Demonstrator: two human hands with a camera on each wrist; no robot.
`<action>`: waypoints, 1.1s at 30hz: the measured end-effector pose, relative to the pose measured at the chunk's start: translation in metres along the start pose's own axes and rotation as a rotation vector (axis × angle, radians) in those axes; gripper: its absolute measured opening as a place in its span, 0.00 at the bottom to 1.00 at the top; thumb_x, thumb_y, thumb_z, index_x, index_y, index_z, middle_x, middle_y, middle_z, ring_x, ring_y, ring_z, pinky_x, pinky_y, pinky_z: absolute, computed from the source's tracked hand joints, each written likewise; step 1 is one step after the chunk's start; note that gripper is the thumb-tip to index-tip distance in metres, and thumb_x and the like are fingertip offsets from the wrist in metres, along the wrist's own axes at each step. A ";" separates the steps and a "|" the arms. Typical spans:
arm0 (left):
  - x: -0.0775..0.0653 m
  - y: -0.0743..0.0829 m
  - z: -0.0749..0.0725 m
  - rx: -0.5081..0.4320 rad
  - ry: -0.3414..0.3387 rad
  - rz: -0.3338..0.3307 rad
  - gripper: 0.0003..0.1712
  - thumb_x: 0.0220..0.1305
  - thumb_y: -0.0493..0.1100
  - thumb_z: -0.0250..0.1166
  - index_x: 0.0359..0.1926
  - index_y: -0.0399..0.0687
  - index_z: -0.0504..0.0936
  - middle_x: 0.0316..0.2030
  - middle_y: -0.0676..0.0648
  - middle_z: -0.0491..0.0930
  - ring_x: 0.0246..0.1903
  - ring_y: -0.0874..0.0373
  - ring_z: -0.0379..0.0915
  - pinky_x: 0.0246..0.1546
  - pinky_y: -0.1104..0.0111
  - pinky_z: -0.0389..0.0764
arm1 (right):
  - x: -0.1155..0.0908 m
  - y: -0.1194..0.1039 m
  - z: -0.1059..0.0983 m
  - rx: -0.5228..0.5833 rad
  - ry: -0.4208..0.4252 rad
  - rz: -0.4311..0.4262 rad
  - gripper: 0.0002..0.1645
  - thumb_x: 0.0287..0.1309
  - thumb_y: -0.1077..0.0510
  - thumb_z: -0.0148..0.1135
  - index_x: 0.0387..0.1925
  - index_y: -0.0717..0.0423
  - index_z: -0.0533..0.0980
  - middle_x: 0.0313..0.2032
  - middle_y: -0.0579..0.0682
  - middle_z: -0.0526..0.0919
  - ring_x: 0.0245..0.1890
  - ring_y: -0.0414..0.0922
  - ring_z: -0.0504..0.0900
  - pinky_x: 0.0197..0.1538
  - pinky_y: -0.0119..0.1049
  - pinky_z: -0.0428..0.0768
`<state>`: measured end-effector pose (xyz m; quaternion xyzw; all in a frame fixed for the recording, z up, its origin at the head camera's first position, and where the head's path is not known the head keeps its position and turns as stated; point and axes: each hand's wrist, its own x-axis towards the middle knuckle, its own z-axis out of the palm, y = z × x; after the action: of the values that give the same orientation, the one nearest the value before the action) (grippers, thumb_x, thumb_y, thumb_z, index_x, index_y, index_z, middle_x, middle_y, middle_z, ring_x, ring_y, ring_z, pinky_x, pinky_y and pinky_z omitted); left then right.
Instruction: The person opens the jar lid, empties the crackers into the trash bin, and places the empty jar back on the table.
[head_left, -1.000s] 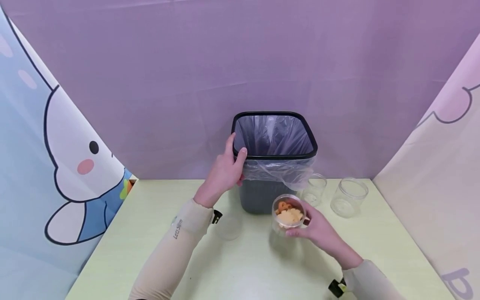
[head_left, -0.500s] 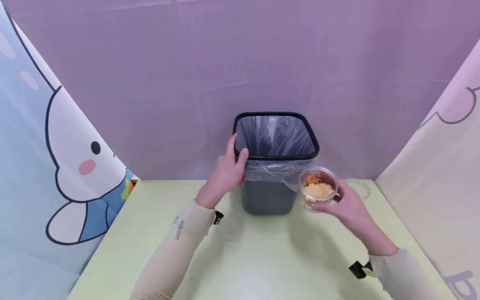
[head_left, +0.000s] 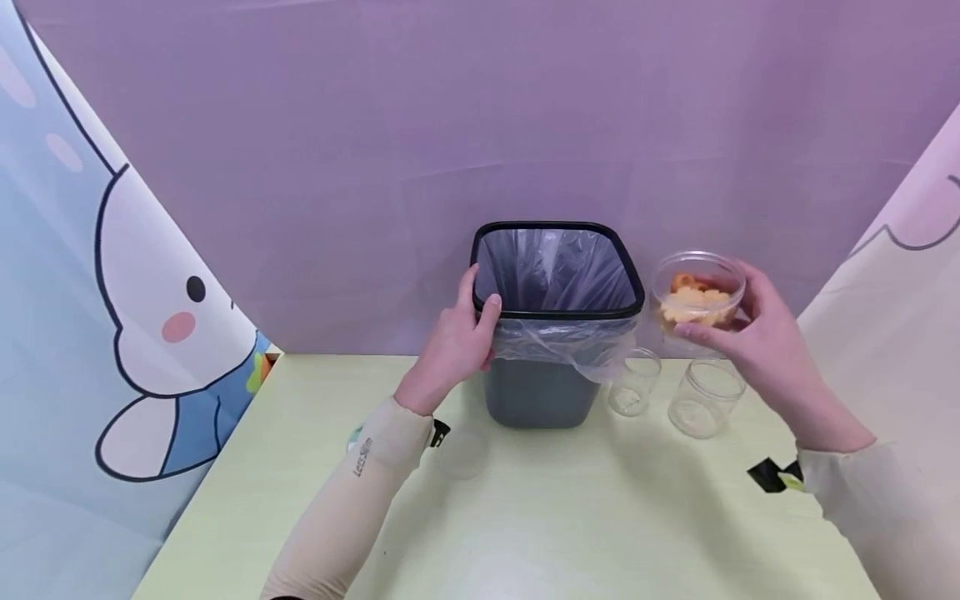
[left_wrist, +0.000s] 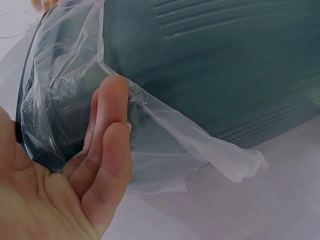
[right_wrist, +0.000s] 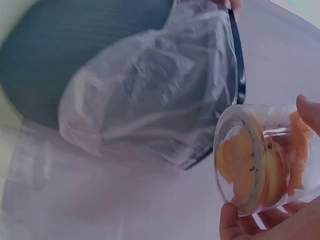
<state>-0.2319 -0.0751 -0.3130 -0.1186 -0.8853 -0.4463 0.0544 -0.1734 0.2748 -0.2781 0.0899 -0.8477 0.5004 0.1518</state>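
A dark grey trash bin (head_left: 540, 396) with a black rim and a clear plastic liner (head_left: 555, 267) stands at the back of the table. My left hand (head_left: 453, 342) grips its near left corner, with the thumb and index finger at the rim. In the left wrist view the other fingers (left_wrist: 112, 155) lie along the liner's folded outside. My right hand (head_left: 772, 350) holds a clear plastic jar (head_left: 697, 292) up to the right of the rim. Orange and pale yellow pieces (right_wrist: 272, 165) lie inside this jar. It has no lid on.
Two clear jars, a narrower one (head_left: 634, 383) and a wider one (head_left: 705, 400), stand on the table (head_left: 540, 517) to the right of the bin. A faint clear round disc (head_left: 461, 454) lies near my left wrist. A purple cloth (head_left: 375, 167) hangs behind.
My right hand has lifted the jar from in front of the bin, up and to the right, to about rim height. The left hand has stayed at the bin's rim.
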 end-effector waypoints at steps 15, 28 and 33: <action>0.000 -0.002 -0.001 0.007 0.010 0.004 0.43 0.72 0.72 0.38 0.79 0.65 0.36 0.14 0.48 0.78 0.13 0.49 0.78 0.29 0.61 0.78 | 0.054 -0.025 -0.014 -0.385 -0.066 -0.026 0.64 0.46 0.40 0.79 0.77 0.51 0.54 0.64 0.66 0.69 0.59 0.64 0.69 0.58 0.64 0.68; -0.001 0.000 0.001 0.025 0.020 0.002 0.42 0.73 0.71 0.38 0.79 0.65 0.37 0.12 0.49 0.77 0.12 0.53 0.77 0.31 0.60 0.77 | 0.090 -0.039 -0.005 -0.538 -0.180 -0.199 0.58 0.44 0.46 0.81 0.73 0.53 0.62 0.55 0.62 0.77 0.51 0.62 0.75 0.53 0.61 0.70; 0.000 0.001 0.001 0.033 0.014 0.004 0.42 0.72 0.72 0.37 0.79 0.66 0.37 0.11 0.50 0.77 0.12 0.54 0.76 0.31 0.60 0.76 | 0.101 -0.041 -0.002 -0.614 -0.202 -0.209 0.59 0.43 0.48 0.81 0.74 0.53 0.61 0.61 0.65 0.73 0.59 0.67 0.67 0.59 0.65 0.64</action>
<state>-0.2315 -0.0740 -0.3130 -0.1164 -0.8920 -0.4323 0.0635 -0.2551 0.2567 -0.2083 0.1754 -0.9558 0.1922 0.1372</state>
